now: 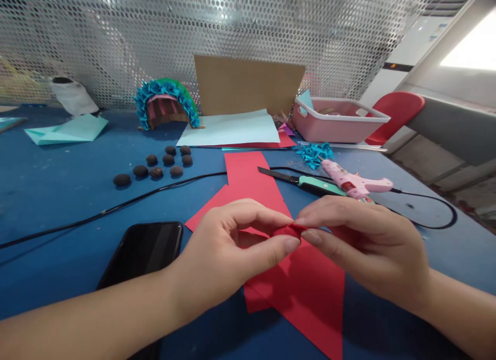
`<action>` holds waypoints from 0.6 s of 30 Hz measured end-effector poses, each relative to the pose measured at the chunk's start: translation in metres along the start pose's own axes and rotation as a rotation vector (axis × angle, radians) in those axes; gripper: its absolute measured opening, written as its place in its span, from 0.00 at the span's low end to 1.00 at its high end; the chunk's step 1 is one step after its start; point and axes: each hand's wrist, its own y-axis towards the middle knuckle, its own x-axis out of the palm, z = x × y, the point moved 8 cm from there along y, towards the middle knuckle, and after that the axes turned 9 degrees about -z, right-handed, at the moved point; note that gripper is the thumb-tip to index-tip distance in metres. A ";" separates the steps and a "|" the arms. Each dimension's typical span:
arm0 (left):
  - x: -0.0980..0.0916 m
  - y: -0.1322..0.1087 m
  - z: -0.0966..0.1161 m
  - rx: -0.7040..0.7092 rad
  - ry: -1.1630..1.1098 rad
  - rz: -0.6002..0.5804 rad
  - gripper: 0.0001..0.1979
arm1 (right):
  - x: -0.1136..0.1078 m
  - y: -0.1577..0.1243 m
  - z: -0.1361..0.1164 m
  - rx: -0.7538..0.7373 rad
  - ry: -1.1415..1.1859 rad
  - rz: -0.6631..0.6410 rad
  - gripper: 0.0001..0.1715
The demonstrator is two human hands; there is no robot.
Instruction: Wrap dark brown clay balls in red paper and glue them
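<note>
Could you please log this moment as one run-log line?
left hand: pinching small red paper piece | right hand: pinching it | under: red paper sheet | nearby: phone, scissors, glue gun

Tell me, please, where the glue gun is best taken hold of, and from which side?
The glue gun lies flat, its handle sticking out rightward and free, while the nozzle points left at the blue scraps and the scissors lie close along its near left side. So probably grip the handle, coming from the right, minding the cord that trails from it.

Phone (pixel 145 249) lies left of the paper sheet (pixel 310 293); scissors (pixel 306 183) and glue gun (pixel 354 182) lie behind it.
</note>
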 end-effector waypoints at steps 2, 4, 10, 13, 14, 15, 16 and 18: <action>0.001 -0.001 -0.003 -0.023 -0.005 -0.016 0.05 | 0.001 -0.001 0.003 0.035 0.005 -0.010 0.08; 0.002 -0.002 -0.006 -0.044 -0.001 -0.025 0.06 | 0.002 -0.003 0.004 0.048 0.011 -0.018 0.08; 0.001 -0.001 -0.007 -0.057 0.036 -0.022 0.06 | 0.006 -0.004 0.004 0.032 0.035 -0.055 0.11; 0.002 0.001 -0.004 -0.049 0.049 -0.024 0.05 | 0.007 -0.002 0.002 0.002 0.031 -0.076 0.11; 0.002 0.001 -0.003 -0.036 0.059 -0.023 0.05 | 0.007 -0.002 0.001 -0.009 0.025 -0.081 0.11; 0.002 0.001 -0.002 -0.024 0.067 -0.021 0.04 | 0.007 -0.002 0.001 -0.014 0.017 -0.081 0.10; 0.002 0.001 -0.002 -0.021 0.065 -0.022 0.05 | 0.006 -0.002 0.000 -0.014 0.008 -0.078 0.10; 0.003 0.001 -0.005 -0.048 0.015 -0.035 0.06 | 0.004 -0.002 0.000 -0.004 -0.008 -0.059 0.09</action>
